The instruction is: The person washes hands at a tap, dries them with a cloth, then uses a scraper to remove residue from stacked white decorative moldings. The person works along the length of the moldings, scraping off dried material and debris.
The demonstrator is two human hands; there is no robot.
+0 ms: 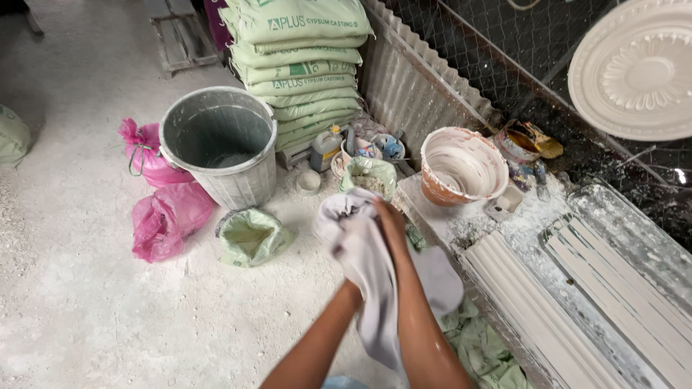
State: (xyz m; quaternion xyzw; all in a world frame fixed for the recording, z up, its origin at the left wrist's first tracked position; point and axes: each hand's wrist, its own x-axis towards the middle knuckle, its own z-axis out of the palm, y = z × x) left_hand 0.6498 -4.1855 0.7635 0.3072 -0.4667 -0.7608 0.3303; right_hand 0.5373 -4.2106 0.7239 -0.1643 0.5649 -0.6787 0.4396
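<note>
Hands (386,230) raised together, wrapped in cloth (364,266)

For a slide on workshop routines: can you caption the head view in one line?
Both hands, right hand and left hand, wrapped in a pale cloth above a dusty floor beside a grey bin.

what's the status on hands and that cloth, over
Both hands wrapped in the cloth, right hand on top, left hand mostly hidden under it. Held over the floor beside the bench. Nothing blocking.
</note>
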